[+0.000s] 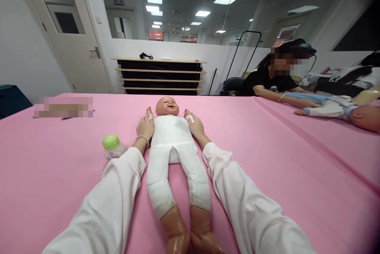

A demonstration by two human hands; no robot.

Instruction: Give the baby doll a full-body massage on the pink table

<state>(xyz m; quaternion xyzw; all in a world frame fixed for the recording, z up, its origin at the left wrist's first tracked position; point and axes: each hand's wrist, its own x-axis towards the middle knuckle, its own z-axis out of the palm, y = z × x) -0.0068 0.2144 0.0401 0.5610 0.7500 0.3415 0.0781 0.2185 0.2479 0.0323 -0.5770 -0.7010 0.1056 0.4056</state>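
A baby doll [172, 137] with a white cloth body lies on its back, its head away from me and its bare plastic feet close to me. My left hand [145, 127] is closed around the doll's arm on the left side; the doll's small fingers stick out above it. On the other side, my right hand [196, 126] grips the other arm, with the doll's hand showing past my fingers. Both of my hands rest beside the doll's torso. Near my left forearm stands a jar with a green lid [111, 142], partly hidden by my sleeve.
A pink cloth [74, 175] covers the table. At the right, a co-worker [270, 76] leans over another doll [341, 107] in light blue and white clothes. A blurred flat item [63, 107] lies at the far left. Beyond the table stands a low shelf [160, 75].
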